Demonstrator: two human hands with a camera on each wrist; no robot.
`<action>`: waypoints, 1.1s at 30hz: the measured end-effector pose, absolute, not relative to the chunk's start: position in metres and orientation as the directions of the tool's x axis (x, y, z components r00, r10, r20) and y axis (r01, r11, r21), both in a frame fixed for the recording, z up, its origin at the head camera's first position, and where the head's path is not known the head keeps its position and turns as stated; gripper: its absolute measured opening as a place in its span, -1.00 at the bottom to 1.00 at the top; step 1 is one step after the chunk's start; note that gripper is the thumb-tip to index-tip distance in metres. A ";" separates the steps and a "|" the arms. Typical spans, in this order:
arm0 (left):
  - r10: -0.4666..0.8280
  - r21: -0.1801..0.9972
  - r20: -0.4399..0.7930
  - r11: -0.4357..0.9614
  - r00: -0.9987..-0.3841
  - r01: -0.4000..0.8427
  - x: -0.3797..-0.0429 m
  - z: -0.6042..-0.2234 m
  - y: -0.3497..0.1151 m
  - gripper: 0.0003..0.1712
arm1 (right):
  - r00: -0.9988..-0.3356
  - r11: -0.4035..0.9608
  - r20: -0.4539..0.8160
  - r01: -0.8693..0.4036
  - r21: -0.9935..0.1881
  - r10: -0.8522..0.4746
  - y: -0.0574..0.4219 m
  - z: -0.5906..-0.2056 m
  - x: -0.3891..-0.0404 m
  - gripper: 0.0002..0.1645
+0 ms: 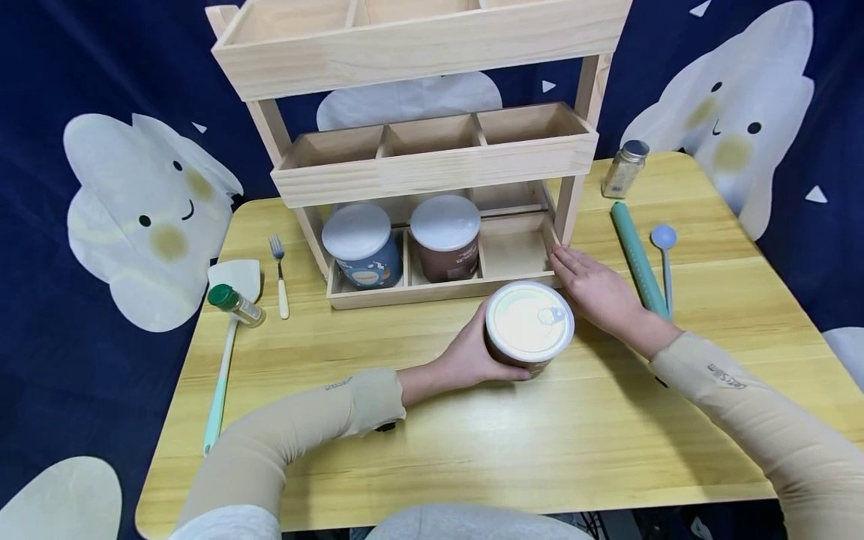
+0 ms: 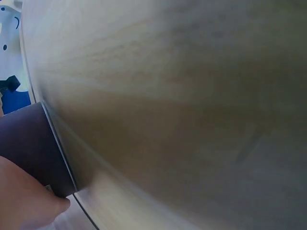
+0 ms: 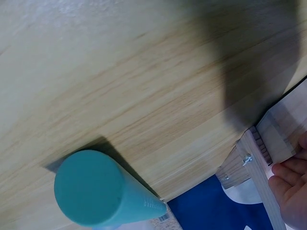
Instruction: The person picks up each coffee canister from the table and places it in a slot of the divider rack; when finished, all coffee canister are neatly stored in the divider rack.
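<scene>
My left hand [image 1: 469, 352] grips a brown can [image 2: 29, 143] around its side, in front of the wooden rack [image 1: 439, 174]. The can's white lid [image 1: 526, 321] with a pull tab faces up. At the rack's lower right corner, the fingers of my right hand [image 1: 597, 291] lie extended against the end of the bottom tier; the right wrist view shows these fingertips [image 3: 285, 175] at the wood. A blue can [image 1: 367, 262] and another brown can [image 1: 448, 259], both white-lidded, stand in the left and middle compartments of that tier. Its right compartment [image 1: 516, 247] holds nothing.
Left of the rack lie a fork [image 1: 280, 274], a spatula [image 1: 226, 367] and a green-capped jar [image 1: 246, 309] over the spatula. On the right are a teal tube [image 1: 637, 255], a blue spoon [image 1: 664, 240] and a grey-capped jar [image 1: 624, 171].
</scene>
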State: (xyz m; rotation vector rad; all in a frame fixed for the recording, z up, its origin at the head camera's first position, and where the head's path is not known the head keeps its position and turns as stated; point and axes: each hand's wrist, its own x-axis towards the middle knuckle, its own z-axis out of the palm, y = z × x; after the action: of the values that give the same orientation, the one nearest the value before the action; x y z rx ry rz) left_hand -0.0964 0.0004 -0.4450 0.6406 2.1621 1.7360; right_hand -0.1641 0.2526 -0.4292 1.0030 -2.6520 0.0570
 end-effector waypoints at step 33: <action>0.516 0.961 0.070 0.194 -0.854 0.197 -0.104 -0.432 0.006 0.37 | -0.728 0.763 0.266 -0.645 0.050 -0.632 0.252 -0.428 -0.163 -0.51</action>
State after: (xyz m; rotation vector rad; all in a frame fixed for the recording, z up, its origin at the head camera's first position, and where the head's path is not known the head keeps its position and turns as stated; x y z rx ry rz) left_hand -0.1036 0.0058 -0.4315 0.6782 2.2039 1.7088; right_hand -0.1628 0.2523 -0.4277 0.9958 -2.6927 0.0662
